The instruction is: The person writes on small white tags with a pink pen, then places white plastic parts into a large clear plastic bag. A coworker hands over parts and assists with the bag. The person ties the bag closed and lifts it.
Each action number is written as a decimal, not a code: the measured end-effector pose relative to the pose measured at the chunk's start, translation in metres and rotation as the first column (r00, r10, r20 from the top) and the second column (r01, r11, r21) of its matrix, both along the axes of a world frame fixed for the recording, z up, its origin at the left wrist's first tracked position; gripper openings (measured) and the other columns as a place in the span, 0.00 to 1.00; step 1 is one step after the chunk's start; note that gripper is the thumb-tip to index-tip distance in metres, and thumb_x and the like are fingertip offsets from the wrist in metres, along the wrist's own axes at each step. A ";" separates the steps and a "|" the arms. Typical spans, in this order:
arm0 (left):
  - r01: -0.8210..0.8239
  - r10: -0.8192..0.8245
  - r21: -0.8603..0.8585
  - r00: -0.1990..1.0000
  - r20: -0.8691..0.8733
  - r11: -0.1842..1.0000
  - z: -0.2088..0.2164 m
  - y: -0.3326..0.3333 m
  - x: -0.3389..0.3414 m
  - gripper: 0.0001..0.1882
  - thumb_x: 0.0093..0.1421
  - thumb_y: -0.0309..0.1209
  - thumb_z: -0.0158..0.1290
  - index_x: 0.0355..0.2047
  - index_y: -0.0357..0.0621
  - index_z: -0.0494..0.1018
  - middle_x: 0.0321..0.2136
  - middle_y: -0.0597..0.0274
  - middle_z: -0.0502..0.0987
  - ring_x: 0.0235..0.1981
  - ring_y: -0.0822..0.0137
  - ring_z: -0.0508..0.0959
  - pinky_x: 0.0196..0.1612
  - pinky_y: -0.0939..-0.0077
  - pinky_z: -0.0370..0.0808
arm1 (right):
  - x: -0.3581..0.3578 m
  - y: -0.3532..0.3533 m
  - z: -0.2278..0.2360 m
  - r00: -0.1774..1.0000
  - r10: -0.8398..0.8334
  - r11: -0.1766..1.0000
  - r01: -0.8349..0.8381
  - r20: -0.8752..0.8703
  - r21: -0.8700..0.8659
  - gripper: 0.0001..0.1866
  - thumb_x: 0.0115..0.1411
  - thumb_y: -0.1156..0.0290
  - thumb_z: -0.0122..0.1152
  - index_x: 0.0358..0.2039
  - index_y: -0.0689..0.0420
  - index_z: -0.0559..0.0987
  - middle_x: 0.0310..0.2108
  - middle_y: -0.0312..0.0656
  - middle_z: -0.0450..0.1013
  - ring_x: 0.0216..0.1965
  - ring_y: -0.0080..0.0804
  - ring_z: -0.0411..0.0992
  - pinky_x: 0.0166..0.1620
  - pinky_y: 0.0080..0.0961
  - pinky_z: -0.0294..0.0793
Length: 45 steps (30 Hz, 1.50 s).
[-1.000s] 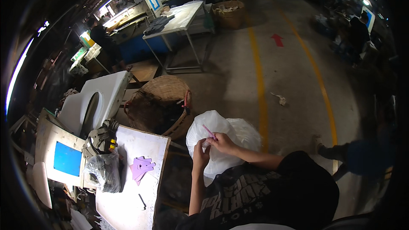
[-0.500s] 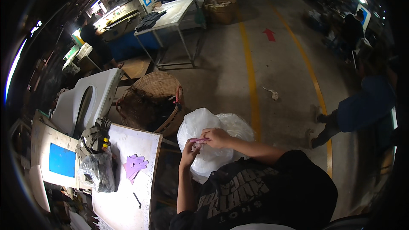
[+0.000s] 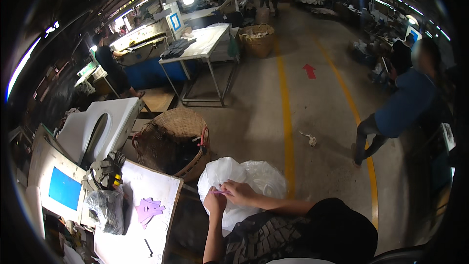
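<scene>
Both my hands are closed on a small strip of purple material [image 3: 223,192], above a puffy white plastic bag [image 3: 222,169]. My left hand [image 3: 214,202] grips one end, fingers curled. My right hand [image 3: 239,193] pinches the other end, close beside the left. Whether the strip is fabric or foam I cannot make out. A second, clearer plastic bag [image 3: 267,178] sits against the first on the right. On the white worktable [image 3: 155,185] to my left lie several flat purple cut pieces [image 3: 147,211], spread over one another.
A black pen-like stick [image 3: 148,248], a clear plastic bag [image 3: 108,212] and a dark green bag [image 3: 100,173] lie on the worktable. Ahead stands a wicker basket [image 3: 185,115] with dark contents. A person in blue [image 3: 408,100] is at the right, beside the yellow floor line [image 3: 370,166].
My view has tilted up, showing more of the far hall. My hands have drawn closer together, and the purple strip shows less between them. The person at the right has shifted in stance.
</scene>
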<state>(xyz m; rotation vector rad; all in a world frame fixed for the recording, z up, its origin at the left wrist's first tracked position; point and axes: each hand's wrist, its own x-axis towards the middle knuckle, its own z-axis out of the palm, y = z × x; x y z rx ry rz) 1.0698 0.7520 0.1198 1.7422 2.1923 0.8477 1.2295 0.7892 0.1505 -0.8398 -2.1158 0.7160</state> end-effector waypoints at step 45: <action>-0.373 0.376 0.093 0.927 -0.019 0.923 -0.031 -0.146 0.066 0.08 0.62 0.37 0.57 0.31 0.47 0.74 0.23 0.58 0.79 0.23 0.54 0.81 0.26 0.58 0.75 | 0.214 0.015 -0.212 0.882 0.139 0.519 0.322 0.450 -0.792 0.14 0.70 0.63 0.54 0.38 0.61 0.80 0.21 0.33 0.70 0.21 0.21 0.65 0.26 0.24 0.61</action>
